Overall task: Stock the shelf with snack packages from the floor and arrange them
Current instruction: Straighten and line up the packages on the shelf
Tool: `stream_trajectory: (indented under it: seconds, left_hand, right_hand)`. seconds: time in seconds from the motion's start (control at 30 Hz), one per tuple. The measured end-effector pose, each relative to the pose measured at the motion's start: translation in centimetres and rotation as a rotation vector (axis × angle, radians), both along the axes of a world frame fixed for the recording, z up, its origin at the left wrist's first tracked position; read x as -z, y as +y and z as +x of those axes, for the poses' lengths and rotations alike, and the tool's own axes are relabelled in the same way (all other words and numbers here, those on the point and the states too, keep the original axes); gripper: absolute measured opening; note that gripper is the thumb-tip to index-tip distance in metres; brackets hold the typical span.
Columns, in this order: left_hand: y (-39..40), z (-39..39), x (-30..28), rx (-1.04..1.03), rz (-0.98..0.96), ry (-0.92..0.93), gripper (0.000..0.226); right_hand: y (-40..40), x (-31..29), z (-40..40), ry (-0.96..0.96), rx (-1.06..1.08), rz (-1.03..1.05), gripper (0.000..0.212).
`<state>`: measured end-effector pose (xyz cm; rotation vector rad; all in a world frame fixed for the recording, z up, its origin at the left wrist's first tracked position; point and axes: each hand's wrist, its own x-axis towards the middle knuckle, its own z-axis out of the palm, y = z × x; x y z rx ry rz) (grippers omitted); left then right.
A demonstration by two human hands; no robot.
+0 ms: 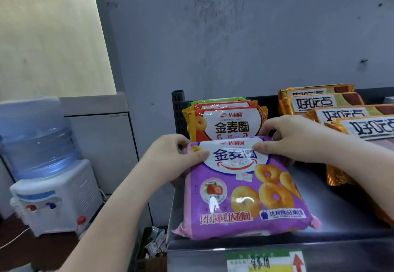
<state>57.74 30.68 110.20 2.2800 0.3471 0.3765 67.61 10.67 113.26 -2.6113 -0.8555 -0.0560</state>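
On the metal shelf [341, 214], just in front of the orange ring-cake packs [230, 122], lies the purple ring-cake pack [245, 195]. Left hand [170, 154] and right hand [296, 139] pinch its upper corners, fingers curled around the edge. It seems light, soft and slippery, with fragile contents; holding the sealed edges looks safest.

a stained grey wall [245, 37] behind, a water dispenser [49, 165] at left on brown floor [32, 248].

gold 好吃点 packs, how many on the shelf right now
4 at least, overlapping in a row on the shelf's right side: rear pack, second pack, third pack, front pack. More may be hidden.
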Motion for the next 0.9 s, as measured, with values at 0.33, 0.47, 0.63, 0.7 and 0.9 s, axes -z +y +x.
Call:
stream_trajectory:
  seconds: [0.33, 0.47, 0.63, 0.7, 0.9]
  left_hand:
    - [-1.1, 0.3, -0.4, -0.016, 0.067, -0.452, 0.034]
    - [-1.0, 0.0, 0.1, -0.024, 0.121, -0.399, 0.042]
    - [-2.0, -0.6, 0.1, -0.233, 0.422, -0.482, 0.050]
    - [-3.7, -1.0, -0.5, -0.293, 0.526, -0.609, 0.040]
    - [-11.7, 2.1, -3.0, -0.141, 0.556, -0.689, 0.021]
  right_hand:
    - [-0.5, 0.1, -0.4, -0.313, 0.035, 0.382, 0.031]
    - [-0.5, 0.7, -0.8, -0.307, 0.052, 0.315, 0.039]
    - [-1.7, 0.4, -0.8, -0.404, 0.081, 0.305, 0.040]
    - [-3.1, -0.1, -0.5, -0.504, 0.079, 0.344, 0.026]
    - [-10.4, -2.5, 3.0, -0.560, 0.074, 0.544, 0.007]
